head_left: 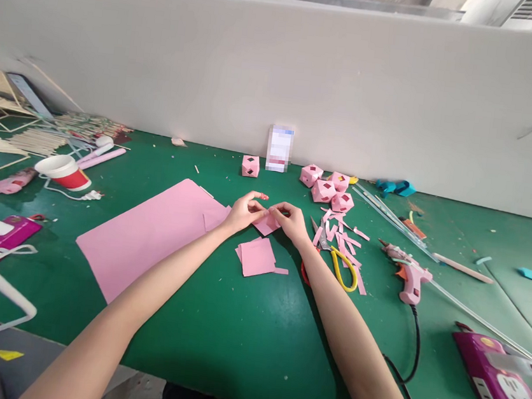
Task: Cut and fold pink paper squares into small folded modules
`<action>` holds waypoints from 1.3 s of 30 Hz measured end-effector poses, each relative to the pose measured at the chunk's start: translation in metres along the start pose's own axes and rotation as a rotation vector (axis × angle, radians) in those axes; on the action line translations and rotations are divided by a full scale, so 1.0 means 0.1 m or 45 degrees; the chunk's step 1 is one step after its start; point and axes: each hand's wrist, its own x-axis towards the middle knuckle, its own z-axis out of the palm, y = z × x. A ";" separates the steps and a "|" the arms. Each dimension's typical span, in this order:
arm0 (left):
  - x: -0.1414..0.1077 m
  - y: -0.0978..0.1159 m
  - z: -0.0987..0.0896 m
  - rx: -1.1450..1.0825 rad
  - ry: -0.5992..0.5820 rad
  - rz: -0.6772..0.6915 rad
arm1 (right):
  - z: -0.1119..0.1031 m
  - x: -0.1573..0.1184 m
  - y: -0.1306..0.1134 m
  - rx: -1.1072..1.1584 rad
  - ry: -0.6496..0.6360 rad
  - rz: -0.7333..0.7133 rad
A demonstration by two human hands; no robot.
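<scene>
Both hands meet over the middle of the green table, pinching one small piece of pink paper (269, 224) between them. My left hand (245, 213) grips its left side with thumb and fingers; one fingertip bears something red and white. On its right side my right hand (290, 220) pinches with thumb and forefinger. Just below lies a small stack of pink paper squares (259, 258). Scissors (342, 269) with yellow and red handles rest partly behind my right forearm. Pink paper strips (343, 239) are scattered beside them. Large pink sheets (156, 232) lie left of my hands.
Several folded pink paper cubes (323, 191) sit at the back, with a lone cube (250, 166) further left. A phone (280, 148) leans on the partition (281, 67). At right are a pink glue gun (413, 280) and a purple power strip (496, 373); a paper cup (65, 171) is left.
</scene>
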 end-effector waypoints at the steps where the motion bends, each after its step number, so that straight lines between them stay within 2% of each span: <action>1: 0.00 0.00 0.00 -0.011 -0.004 -0.006 | 0.00 0.00 -0.01 0.003 0.000 0.007; 14: -0.01 -0.04 0.01 -0.090 0.059 -0.040 | 0.00 0.01 0.02 0.103 0.013 0.037; 23: -0.03 0.05 0.03 -0.111 0.120 -0.086 | 0.00 0.01 0.02 0.142 0.057 0.043; 29: 0.00 0.00 0.02 -0.119 0.053 -0.109 | -0.01 0.00 0.01 0.107 0.082 0.038; 34: -0.01 -0.04 0.01 0.089 -0.078 -0.068 | 0.00 0.01 0.01 0.079 0.082 0.036; 39: -0.01 -0.03 0.01 0.014 0.003 -0.119 | 0.00 -0.01 -0.03 0.088 0.063 0.034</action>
